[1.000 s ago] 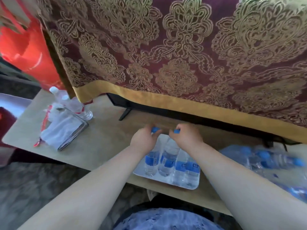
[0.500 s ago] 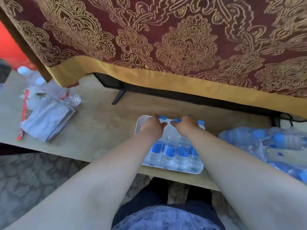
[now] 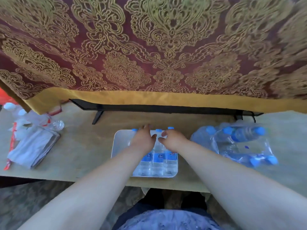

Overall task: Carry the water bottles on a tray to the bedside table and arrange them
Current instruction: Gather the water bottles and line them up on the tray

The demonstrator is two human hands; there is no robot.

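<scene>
A white rectangular tray [image 3: 120, 143] lies near the front edge of the wooden table. Several clear water bottles [image 3: 157, 161] with blue caps and blue labels lie side by side on it, caps pointing away from me. My left hand [image 3: 144, 138] hovers over the bottles' upper ends with fingers spread and relaxed. My right hand [image 3: 172, 140] is beside it over the right-hand bottles, fingers loosely bent, holding nothing that I can make out.
A torn plastic pack [image 3: 239, 143] with more blue-capped bottles lies right of the tray. At the left sit folded white cloths [image 3: 33, 146] and a lying bottle [image 3: 58, 125]. A cloth-draped TV [image 3: 166, 107] stands behind the tray. Table edge [image 3: 66, 179] is close to me.
Both hands have let go of the bottle caps and opened above the bottles. The view has shifted, so the tray now lies more centred below me.
</scene>
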